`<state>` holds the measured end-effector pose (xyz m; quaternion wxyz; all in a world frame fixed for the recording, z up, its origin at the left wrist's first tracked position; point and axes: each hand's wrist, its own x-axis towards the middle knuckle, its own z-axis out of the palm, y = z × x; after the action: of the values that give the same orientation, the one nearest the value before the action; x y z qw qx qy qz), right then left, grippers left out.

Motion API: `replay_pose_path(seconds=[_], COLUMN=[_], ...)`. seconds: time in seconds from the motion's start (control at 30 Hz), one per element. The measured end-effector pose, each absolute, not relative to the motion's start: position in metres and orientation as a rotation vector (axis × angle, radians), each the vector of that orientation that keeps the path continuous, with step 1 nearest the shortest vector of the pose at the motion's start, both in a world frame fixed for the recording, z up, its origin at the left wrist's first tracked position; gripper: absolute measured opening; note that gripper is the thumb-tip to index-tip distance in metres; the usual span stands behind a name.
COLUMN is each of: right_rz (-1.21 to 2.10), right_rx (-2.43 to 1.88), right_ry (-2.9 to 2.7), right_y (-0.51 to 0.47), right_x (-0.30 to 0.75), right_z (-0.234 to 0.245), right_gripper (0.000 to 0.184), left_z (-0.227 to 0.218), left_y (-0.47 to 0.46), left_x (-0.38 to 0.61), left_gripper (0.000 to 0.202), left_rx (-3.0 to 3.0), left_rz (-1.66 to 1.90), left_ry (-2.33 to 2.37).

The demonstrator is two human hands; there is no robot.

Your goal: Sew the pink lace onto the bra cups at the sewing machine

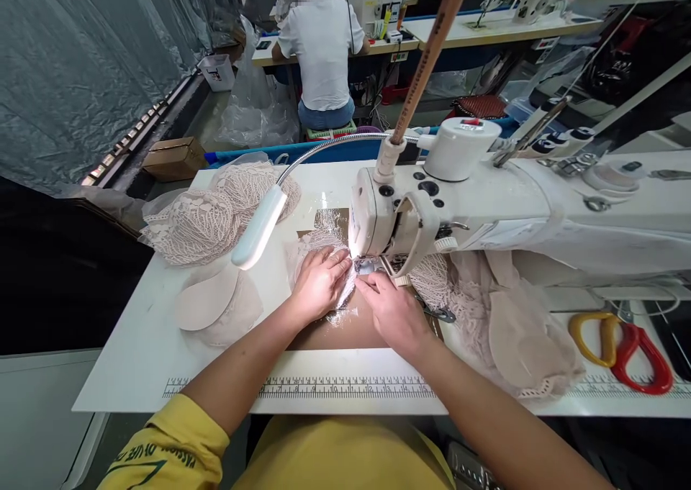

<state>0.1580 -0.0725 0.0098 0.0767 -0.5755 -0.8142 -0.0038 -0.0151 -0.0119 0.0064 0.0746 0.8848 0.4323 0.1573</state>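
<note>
My left hand (319, 283) lies flat, fingers spread, pressing a pale lace piece (313, 244) onto the table just left of the needle. My right hand (393, 311) rests palm down beside it, its fingers pushing the lace edge toward the presser foot (372, 263) of the white sewing machine (486, 202). The lamp (259, 227) on a flexible arm lights the spot brightly. The needle itself is hidden by the machine head.
A heap of lace cups (210, 216) and beige pads (208, 306) sits at the left, more lace and pads (518, 339) at the right. Yellow and red scissors (620, 342) lie far right. A ruler strip (335, 388) runs along the table's front edge. Another person (322, 51) sits ahead, back turned.
</note>
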Motion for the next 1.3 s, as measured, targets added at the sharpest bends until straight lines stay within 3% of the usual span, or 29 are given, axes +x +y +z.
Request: replay_pose_path(seconds=[0.23,0.47,0.6,0.7,0.87,1.07,1.3], right_rz=[0.03,0.107,0.151,0.163,0.106,0.02,0.028], right_rx=[-1.599,-1.382,-1.325,-1.321,-1.452,-1.617,-1.681], right_ry=[-2.367,-2.218,-2.175,-2.155,-2.307,-2.451,-2.394], right_y=[-0.076,-0.078,-0.077,-0.077,-0.077,-0.077,-0.076], right_x=[0.16,0.168,0.169,0.168,0.167,0.165,0.162], right_z=[0.009,0.01,0.008,0.009,0.012,0.014,0.013], right_gripper=[0.04,0.032,0.031,0.031,0.032,0.033,0.031], left_z=[0.013,0.039,0.039,0.032,0.029,0.033,0.026], left_y=[-0.013,-0.047,-0.062,-0.059,-0.049,-0.044,-0.029], left_x=[-0.025,-0.05,-0.052,-0.046,-0.031,-0.023,-0.026], left_gripper=[0.039,0.035,0.027,0.025,0.023,0.035,0.043], left_rx=[2.513,2.31,2.265,2.41,2.596,2.696,2.743], left_rz=[0.416,0.392,0.685,0.583,0.45,0.375,0.31], left_ry=[1.369,0.603,0.92,1.026,0.733,0.96,0.882])
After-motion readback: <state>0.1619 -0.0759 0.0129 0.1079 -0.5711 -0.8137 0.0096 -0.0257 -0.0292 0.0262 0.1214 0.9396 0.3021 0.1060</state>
